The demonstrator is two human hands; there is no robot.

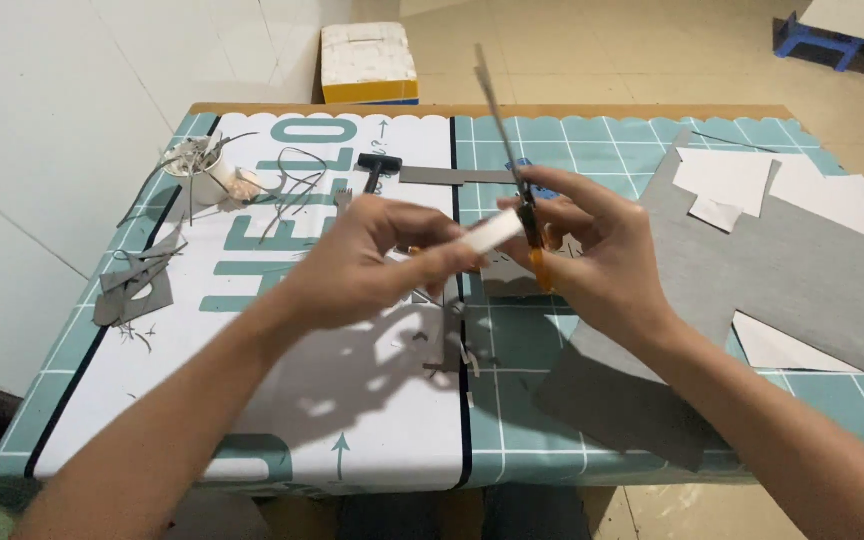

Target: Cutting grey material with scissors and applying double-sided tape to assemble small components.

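Note:
My left hand [367,262] pinches a small white strip of paper [489,231] above the middle of the table. My right hand [597,250] grips a pair of scissors [512,160] by its orange handles, blades pointing up and away, open around the strip's end. Both hands hover over a white-and-teal cutting mat [372,400]. Small paper offcuts [457,350] lie on the mat beneath the hands.
A large grey cardboard sheet [812,280] with white paper pieces [732,180] covers the right side. A white cup [202,170] of scraps stands at back left, grey scraps [132,285] at left. A black tool [377,165] and grey strip [452,176] lie behind. A white box [367,62] sits on the floor.

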